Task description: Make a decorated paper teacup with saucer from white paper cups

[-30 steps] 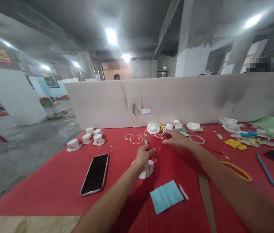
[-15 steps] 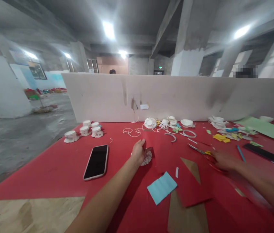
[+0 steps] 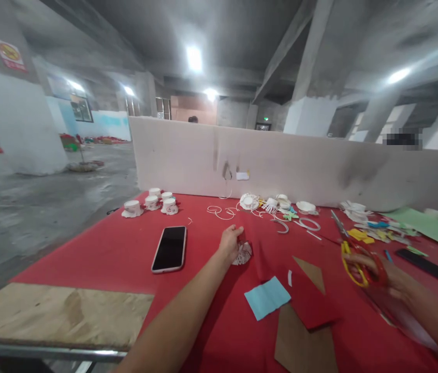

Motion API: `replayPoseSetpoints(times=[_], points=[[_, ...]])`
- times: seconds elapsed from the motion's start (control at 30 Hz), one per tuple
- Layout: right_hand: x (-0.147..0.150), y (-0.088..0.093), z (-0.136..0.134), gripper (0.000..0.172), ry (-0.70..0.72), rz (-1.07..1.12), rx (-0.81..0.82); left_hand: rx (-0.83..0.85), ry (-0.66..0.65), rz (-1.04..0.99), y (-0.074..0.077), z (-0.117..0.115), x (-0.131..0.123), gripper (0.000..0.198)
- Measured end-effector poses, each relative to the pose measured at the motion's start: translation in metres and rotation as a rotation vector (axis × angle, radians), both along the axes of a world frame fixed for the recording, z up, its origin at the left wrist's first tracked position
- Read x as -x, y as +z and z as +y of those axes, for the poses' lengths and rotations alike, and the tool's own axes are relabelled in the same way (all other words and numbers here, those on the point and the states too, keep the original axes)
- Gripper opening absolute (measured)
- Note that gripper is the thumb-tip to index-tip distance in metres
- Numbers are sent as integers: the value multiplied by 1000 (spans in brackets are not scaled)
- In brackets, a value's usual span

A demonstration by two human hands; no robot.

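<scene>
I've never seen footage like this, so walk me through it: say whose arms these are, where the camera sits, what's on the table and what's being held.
No machine here: one person's bare arms, filmed by a camera on their head looking forward and down. The left hand holds a fringed white paper cup and a red paper piece against the red table. The right hand grips scissors with yellow and red handles. Nearby lie a phone, a light blue paper, brown cardboard and more white cups.
</scene>
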State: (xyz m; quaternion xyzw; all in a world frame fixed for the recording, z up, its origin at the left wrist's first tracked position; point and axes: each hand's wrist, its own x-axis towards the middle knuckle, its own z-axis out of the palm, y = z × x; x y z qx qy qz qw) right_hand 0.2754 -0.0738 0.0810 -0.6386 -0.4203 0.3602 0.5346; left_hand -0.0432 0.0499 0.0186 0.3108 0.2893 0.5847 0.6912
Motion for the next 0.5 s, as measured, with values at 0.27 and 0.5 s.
replayPoseSetpoints(times=[0.27,0.5], points=[[137,-13,-47,32,492,647,131,55,24,75,11,-11,-2,29],[197,-45,-45,34,503,586,307,108,-16,7,11,-12,2,16]])
